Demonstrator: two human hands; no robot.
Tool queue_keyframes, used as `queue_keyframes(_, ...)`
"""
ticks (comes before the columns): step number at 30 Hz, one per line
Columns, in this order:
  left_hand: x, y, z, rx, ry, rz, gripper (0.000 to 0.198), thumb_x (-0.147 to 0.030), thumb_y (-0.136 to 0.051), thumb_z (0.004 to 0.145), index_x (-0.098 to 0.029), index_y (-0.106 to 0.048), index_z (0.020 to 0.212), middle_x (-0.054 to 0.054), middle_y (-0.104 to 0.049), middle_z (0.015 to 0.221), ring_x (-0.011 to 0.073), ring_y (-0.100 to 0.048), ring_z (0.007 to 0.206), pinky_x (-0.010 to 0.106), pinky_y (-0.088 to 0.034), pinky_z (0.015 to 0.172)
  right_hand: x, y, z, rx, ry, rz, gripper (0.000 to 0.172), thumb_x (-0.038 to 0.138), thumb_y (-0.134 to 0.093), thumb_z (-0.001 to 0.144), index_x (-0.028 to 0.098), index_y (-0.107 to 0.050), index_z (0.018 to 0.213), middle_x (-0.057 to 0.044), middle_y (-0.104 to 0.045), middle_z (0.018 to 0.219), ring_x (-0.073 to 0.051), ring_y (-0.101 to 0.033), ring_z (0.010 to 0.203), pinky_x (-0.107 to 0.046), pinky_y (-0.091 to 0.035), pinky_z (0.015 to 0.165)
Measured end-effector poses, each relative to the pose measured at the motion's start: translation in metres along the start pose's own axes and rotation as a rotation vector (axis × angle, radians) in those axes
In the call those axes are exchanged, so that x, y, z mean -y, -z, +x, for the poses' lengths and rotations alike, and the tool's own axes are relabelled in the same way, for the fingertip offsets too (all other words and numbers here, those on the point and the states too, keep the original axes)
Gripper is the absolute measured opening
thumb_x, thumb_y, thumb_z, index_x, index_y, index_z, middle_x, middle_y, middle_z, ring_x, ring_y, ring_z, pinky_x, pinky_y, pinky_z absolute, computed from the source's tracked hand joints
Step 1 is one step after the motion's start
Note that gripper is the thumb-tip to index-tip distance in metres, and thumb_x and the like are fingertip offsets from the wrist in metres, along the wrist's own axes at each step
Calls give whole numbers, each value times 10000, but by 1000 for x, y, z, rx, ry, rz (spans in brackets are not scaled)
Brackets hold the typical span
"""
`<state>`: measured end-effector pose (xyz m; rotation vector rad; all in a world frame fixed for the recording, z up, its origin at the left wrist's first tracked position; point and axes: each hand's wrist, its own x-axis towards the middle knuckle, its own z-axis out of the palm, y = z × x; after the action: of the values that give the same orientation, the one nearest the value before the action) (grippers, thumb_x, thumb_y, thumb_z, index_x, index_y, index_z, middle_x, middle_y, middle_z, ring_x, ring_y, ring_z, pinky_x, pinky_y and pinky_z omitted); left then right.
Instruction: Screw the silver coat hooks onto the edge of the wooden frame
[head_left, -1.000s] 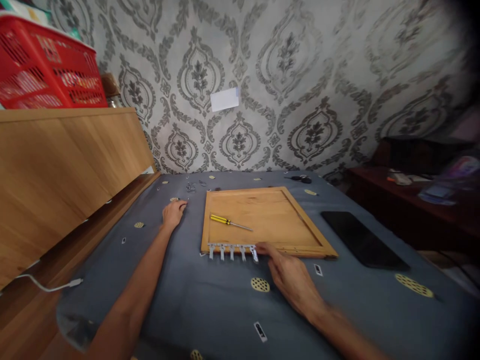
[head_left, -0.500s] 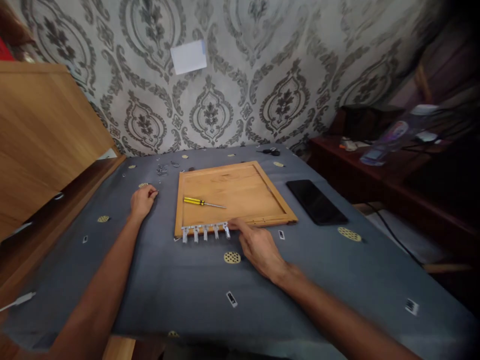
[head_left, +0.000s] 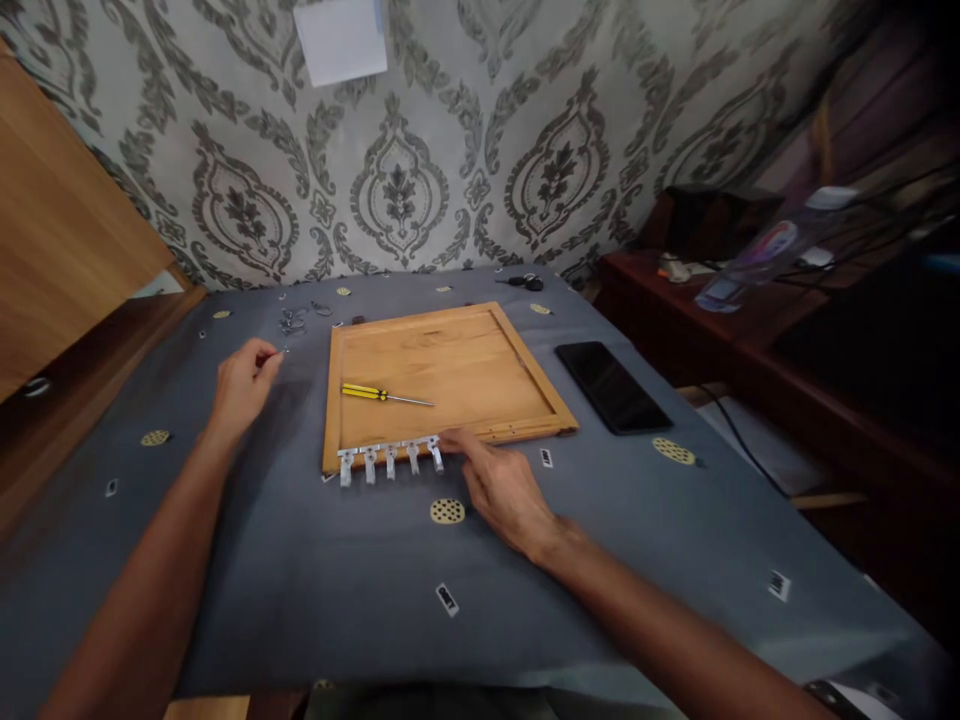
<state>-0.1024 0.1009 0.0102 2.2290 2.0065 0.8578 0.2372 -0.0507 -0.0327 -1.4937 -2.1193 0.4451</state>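
A metal hook rail (head_left: 391,446) with several hooks lies along the near edge of a framed wooden panel (head_left: 450,365), its hooks hanging over the edge. My right hand (head_left: 504,490) grips the rail's right end, fingers pressed against it and the frame. To the left of the panel, my left hand (head_left: 244,385) is raised above the cloth, thumb and forefinger pinched; a tiny shiny tip shows at them, too small to name. A yellow-handled screwdriver (head_left: 365,392) rests on the panel, its shaft pointing right.
Small metal bits (head_left: 294,320) lie on the grey cloth behind my left hand. A black phone (head_left: 611,387) is right of the panel, and keys (head_left: 531,283) lie near the wall. A plastic bottle (head_left: 772,250) leans over the dark side furniture at right.
My left hand has lifted off the cloth, fingertips still pinched. My right hand remains at the rail's end. The whole view has shifted a little.
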Motion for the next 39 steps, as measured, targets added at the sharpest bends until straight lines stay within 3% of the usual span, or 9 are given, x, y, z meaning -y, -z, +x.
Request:
queue_keyframes(3,-40,9,-6,120,-101,-83,196,-388,-484,892,-215,-575,905,6,-663,844,175,-622,770,276,-482,708,0,0,-1,-4,11,10,498,-7,-375,809,188,-601,1208,-63,-788,1112,-213,-766,981,-333,-606,851)
queue_keyframes(8,-117,10,-27,558,-386,-278,180,-357,-492,913,-201,-573,879,-7,-627,802,149,-558,724,270,-427,679,1,2,-2,-15,17,30,511,1,-369,811,189,-596,1228,-59,-795,1068,-193,-772,932,-302,-603,823)
queue_keyframes(11,-142,1,-34,727,-528,-306,146,-294,-478,939,-196,-557,865,6,-616,858,151,-566,787,286,-415,729,0,1,-2,-35,30,49,511,0,-367,813,190,-590,1232,-58,-791,1092,-198,-776,918,-304,-603,797)
queue_keyframes(19,-154,-17,-30,933,-674,-258,97,-179,-508,939,-180,-542,848,25,-579,999,144,-565,872,280,-428,845,0,2,-2,-16,17,48,491,33,-354,845,200,-587,1244,-50,-789,1095,-186,-783,842,-281,-595,740)
queue_keyframes(30,-156,-27,-23,1013,-736,-129,131,-182,-533,936,-185,-547,805,41,-620,1031,191,-585,1036,310,-438,926,2,4,-3,-53,19,88,461,37,-335,866,200,-573,1227,-48,-797,1077,-131,-776,780,-227,-599,738)
queue_keyframes(39,-159,-24,-23,1050,-684,-88,137,-219,-523,938,-187,-571,814,42,-658,1079,200,-594,1081,337,-443,977,2,5,-3,-71,52,76,465,19,-350,848,196,-576,1213,-37,-803,1043,-128,-774,762,-215,-601,743)
